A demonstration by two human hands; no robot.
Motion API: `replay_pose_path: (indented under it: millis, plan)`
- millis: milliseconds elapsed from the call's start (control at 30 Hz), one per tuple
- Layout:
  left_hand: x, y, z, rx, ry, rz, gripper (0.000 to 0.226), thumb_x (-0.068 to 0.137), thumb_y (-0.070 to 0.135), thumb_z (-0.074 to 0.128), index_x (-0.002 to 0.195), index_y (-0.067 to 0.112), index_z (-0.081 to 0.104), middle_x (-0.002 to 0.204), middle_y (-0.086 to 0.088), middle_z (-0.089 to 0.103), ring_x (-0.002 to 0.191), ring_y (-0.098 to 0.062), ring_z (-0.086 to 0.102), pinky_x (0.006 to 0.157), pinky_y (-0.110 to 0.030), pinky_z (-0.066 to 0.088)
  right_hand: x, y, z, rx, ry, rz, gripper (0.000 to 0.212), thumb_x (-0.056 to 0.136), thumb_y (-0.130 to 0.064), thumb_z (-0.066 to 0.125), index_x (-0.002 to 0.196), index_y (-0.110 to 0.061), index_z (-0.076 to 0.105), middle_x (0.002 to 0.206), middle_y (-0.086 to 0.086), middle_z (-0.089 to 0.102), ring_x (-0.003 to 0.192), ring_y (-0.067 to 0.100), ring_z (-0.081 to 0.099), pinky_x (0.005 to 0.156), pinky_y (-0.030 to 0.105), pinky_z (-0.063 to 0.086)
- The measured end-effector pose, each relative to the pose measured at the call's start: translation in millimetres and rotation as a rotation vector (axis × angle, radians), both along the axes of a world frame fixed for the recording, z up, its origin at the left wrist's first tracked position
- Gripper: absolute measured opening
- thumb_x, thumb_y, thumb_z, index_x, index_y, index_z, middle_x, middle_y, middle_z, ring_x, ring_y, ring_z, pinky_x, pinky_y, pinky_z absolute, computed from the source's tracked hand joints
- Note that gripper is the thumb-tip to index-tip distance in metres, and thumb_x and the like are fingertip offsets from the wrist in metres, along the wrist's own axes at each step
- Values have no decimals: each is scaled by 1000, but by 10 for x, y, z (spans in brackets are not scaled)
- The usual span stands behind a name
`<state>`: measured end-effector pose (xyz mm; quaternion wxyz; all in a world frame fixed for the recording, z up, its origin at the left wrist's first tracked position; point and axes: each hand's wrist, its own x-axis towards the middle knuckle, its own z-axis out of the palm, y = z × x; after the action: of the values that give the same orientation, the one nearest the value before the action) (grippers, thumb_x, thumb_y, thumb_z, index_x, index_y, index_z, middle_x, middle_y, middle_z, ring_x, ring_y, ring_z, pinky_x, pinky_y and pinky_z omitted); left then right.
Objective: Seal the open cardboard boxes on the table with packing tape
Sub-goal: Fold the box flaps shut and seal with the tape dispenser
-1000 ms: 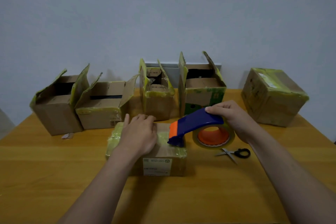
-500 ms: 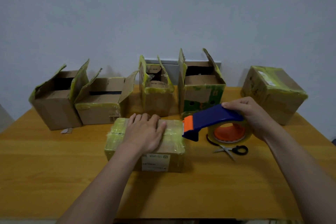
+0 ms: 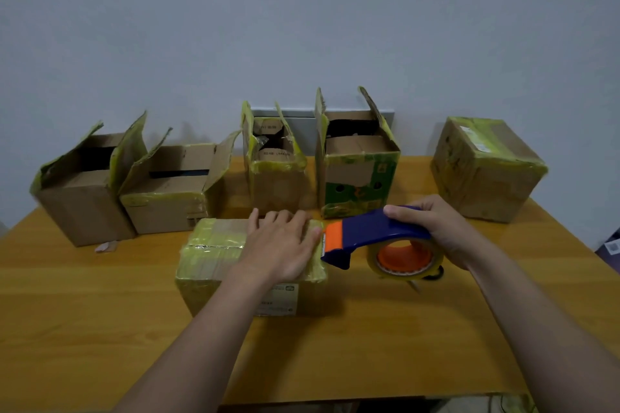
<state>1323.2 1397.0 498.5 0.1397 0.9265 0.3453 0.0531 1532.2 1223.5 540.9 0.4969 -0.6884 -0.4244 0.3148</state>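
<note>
Nearest, on the wooden table [image 3: 369, 345], a closed cardboard box [image 3: 214, 251] with yellowish packing tape over top and edges, a white label [image 3: 280, 298] on the front face. Flat on its lid, the left hand [image 3: 281, 245], palm down, fingers straight and slightly spread, pressing on the right half of the top, thumb tip close to the box's right edge.

Just right of that edge, a blue tape dispenser [image 3: 369, 231] with an orange cutter end aimed at the box, almost meeting the thumb; contact impossible to tell. Wrapped round its handle, the right hand [image 3: 436, 228], fingers curled over the top in a firm grip. Under the handle, a roll of clear tape [image 3: 402, 261] on an orange hub, low over the table. Partly hidden beneath the roll, black-handled scissors [image 3: 437, 273].

Farther left, a small pale scrap [image 3: 105, 246] on the tabletop.

Along the back, four open boxes with flaps up: a far-left box [image 3: 84, 208], beside it a wide box [image 3: 164, 208], then a narrow box [image 3: 278, 188], then a green-printed box [image 3: 359, 184]. Apart at far right, a sealed box [image 3: 483, 171]. Behind, a grey panel [image 3: 302, 112] on a pale wall [image 3: 302, 27].
</note>
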Motion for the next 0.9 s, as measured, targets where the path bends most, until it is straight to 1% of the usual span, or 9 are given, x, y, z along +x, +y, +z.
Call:
replay_pose_path:
  millis: [100, 167, 367, 500, 567, 667, 767, 833, 900]
  plan:
    - [2, 23, -61, 25, 36, 3, 55, 106, 62, 15, 150, 38, 37, 152, 4, 46, 147, -21, 32, 127, -55, -1, 55, -43, 10, 22, 51, 33, 44, 76, -53, 74, 67, -10, 75, 65, 9, 69, 59, 16, 63, 67, 22, 49]
    - [4, 28, -59, 30, 42, 3, 54, 106, 62, 14, 150, 39, 36, 152, 4, 45, 147, -21, 32, 127, -55, -1, 95, -56, 28, 23, 78, 75, 38, 82, -48, 75, 64, -14, 74, 65, 7, 69, 59, 14, 63, 65, 20, 49]
    - [-5, 15, -58, 39, 49, 5, 54, 106, 61, 14, 150, 39, 35, 152, 4, 45, 148, -21, 31, 127, -55, -3, 156, -59, -2, -25, 115, 139, 37, 73, -52, 74, 63, -16, 75, 68, 7, 71, 60, 13, 65, 61, 18, 50]
    - [-5, 19, -61, 39, 39, -1, 54, 106, 61, 15, 151, 39, 35, 152, 4, 44, 148, -21, 30, 127, -54, -4, 188, -71, -45, -24, 176, 168, 35, 81, -40, 66, 56, -16, 71, 59, 3, 67, 52, 11, 61, 57, 16, 47]
    - [-8, 20, -63, 37, 41, -2, 54, 106, 61, 15, 151, 39, 35, 152, 5, 44, 148, -20, 30, 127, -54, -4, 200, -75, -73, -20, 201, 186, 36, 81, -40, 68, 53, -17, 69, 55, 1, 64, 49, 9, 58, 55, 15, 46]
    - [-17, 18, -62, 36, 47, -6, 54, 106, 61, 15, 151, 39, 34, 153, 4, 44, 148, -21, 30, 127, -53, -4, 229, -80, -125, -19, 215, 210, 46, 62, -60, 84, 52, -17, 69, 53, -1, 62, 47, 8, 57, 53, 15, 44]
    - [-11, 19, -61, 38, 45, -10, 54, 106, 61, 15, 151, 39, 34, 153, 4, 44, 148, -21, 29, 127, -54, -4, 254, -77, -141, -31, 172, 209, 56, 50, -71, 86, 56, -16, 72, 57, 1, 67, 51, 9, 61, 54, 15, 47]
    - [-1, 16, -62, 40, 46, -11, 54, 106, 61, 14, 152, 39, 34, 153, 4, 44, 148, -21, 30, 127, -54, -4, 259, -54, -105, -58, 106, 201, 53, 56, -67, 84, 62, -15, 75, 63, 5, 70, 55, 13, 64, 58, 17, 48]
    - [-3, 13, -68, 48, 51, -10, 55, 106, 61, 14, 152, 39, 33, 153, 4, 44, 148, -21, 30, 127, -54, -3, 235, -12, -22, -80, 20, 203, 44, 68, -59, 77, 61, -16, 74, 61, 6, 69, 54, 14, 62, 58, 18, 46]
